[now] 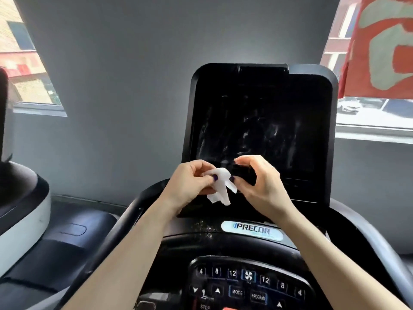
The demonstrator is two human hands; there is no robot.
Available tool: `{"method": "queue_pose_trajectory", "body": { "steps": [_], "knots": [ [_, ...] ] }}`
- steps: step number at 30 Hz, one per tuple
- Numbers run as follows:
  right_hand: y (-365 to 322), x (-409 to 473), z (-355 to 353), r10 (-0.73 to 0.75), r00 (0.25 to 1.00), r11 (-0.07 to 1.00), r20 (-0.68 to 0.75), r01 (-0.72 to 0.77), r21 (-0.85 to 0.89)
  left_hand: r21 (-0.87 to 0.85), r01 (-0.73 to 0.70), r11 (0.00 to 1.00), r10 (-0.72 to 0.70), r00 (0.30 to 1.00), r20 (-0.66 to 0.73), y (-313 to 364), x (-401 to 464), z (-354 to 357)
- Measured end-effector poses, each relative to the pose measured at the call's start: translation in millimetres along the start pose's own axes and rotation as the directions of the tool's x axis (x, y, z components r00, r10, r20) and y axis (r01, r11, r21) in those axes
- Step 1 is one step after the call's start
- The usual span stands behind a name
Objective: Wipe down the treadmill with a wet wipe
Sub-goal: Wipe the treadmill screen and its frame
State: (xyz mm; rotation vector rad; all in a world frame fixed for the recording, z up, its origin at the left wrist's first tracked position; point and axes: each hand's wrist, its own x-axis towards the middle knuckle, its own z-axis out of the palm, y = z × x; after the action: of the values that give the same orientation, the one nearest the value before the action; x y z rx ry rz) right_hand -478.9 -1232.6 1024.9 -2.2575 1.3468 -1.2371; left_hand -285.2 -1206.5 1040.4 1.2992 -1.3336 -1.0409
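Note:
The treadmill's black screen (261,121) stands upright in front of me, streaked with wet smears. Both hands are raised before its lower edge. A crumpled white wet wipe (220,186) hangs between them. My left hand (192,184) grips the wipe's left part with curled fingers and thumb. My right hand (257,182) pinches its right edge with the thumb, the other fingers curled above. Below the hands lies the console with a PRECOR badge (252,230) and a button panel (243,285).
Curved black handrails (125,222) run down both sides of the console. Another machine, white and black (24,198), stands at the left. A grey wall lies behind the screen, with windows at the upper left and right and a red banner (384,45) outside.

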Motion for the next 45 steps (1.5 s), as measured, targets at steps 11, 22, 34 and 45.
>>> {"method": "queue_pose_trajectory", "body": {
  "steps": [11,22,34,45],
  "knots": [
    [-7,56,38,0.066,0.971,0.997,0.232,-0.074,0.026,0.219,-0.151,0.964,0.130,0.986,0.108,8,63,-50],
    [11,72,57,0.163,0.987,0.986,-0.009,-0.163,0.033,0.385,-0.324,0.864,0.302,0.946,0.118,12,106,-58],
    [52,140,22,0.227,0.974,0.972,-0.026,-0.225,0.070,0.352,-0.376,0.857,0.424,0.903,-0.068,26,160,-10],
    [51,181,35,0.338,0.939,0.890,-0.071,-0.294,0.347,0.310,-0.379,0.872,0.398,0.917,0.001,-6,174,12]
  ]
}}
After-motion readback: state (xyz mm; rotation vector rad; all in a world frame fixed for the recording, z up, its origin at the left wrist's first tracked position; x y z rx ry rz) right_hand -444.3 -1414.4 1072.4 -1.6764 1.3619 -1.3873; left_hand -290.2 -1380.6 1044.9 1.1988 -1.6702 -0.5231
